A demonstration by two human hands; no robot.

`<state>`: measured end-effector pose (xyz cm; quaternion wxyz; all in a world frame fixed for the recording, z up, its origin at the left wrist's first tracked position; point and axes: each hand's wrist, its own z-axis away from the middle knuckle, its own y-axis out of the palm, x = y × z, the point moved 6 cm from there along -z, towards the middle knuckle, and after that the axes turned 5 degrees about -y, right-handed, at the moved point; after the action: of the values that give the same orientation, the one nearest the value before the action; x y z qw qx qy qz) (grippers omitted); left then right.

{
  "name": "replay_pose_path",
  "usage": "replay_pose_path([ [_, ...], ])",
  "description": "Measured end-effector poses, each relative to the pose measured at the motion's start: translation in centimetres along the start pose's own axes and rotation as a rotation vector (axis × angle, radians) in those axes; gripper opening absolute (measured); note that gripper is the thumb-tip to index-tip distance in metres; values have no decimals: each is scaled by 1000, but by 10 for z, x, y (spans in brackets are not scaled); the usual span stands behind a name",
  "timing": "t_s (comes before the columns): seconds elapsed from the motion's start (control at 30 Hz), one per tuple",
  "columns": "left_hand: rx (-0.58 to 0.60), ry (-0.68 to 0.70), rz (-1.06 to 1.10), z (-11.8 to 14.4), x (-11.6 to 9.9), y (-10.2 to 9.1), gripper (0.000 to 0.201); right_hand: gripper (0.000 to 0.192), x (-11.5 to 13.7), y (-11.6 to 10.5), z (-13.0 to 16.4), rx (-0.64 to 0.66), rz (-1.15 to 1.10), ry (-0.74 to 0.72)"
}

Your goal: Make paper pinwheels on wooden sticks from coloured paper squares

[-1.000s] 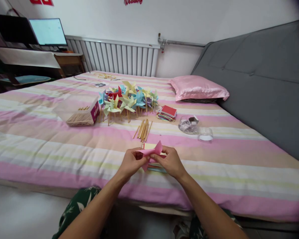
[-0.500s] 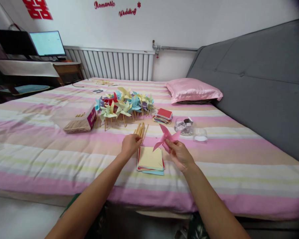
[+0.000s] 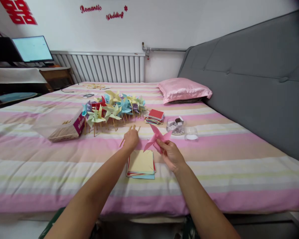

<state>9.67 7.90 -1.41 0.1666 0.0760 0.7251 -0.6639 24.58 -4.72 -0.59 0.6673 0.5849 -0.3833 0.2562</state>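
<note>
Between the fingers and thumb of my right hand (image 3: 172, 154) is a pink paper pinwheel (image 3: 156, 138), its folded blades spread out. My left hand (image 3: 131, 138) is closed over a small bunch of thin wooden sticks (image 3: 134, 127); stick ends poke out past it, and its fingertips are mostly hidden. Just below, a stack of square paper sheets (image 3: 141, 162) lies on the bed, cream on top with red and blue edges showing. Beyond the left hand, a cluster of finished pinwheels (image 3: 112, 111) on sticks stands in pale green, yellow, blue, purple and red.
A clear plastic box of sticks (image 3: 64, 132) lies at left. Right of the pinwheels are a second paper stack (image 3: 155, 115), a clear container with small items (image 3: 175, 126) and a clear lid (image 3: 191, 134). A pink pillow (image 3: 184, 89) rests near the grey headboard (image 3: 251, 59).
My left hand has moved from the near end of the sticks to over them, and the sticks have shifted. The right hand still holds the pink pinwheel. The view has turned slightly right.
</note>
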Motion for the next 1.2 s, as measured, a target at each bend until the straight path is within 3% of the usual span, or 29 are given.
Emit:
replay_pose_path([
  [0.13, 5, -20, 112, -5, 8, -15, 20, 23, 1, 0, 1, 9, -29, 12],
  [0.23, 35, 58, 275, 8, 14, -34, 21, 23, 1, 2, 2, 28, -47, 19],
  [0.43, 84, 227, 636, 82, 37, -63, 41, 21, 0, 13, 10, 119, -59, 47],
  [0.5, 176, 229, 949, 107, 43, -63, 39, 22, 0, 19, 15, 174, -52, 47],
  [0.6, 311, 198, 1124, 133, 48, -55, 35, 22, 2, 30, 25, 297, -26, 5],
  [0.73, 424, 233, 1168, 146, 50, -51, 34, 20, 13, 39, 36, 399, 64, -126],
  [0.93, 495, 334, 1090, 145, 57, -53, 32, 7, 32, 45, 46, 425, 212, -404],
  [1.1, 500, 387, 1073, 146, 59, -50, 34, 9, 36, 55, 57, 459, 230, -450],
  [1.2, 504, 404, 1093, 149, 58, -48, 36, 8, 41, 60, 64, 457, 280, -556],
])
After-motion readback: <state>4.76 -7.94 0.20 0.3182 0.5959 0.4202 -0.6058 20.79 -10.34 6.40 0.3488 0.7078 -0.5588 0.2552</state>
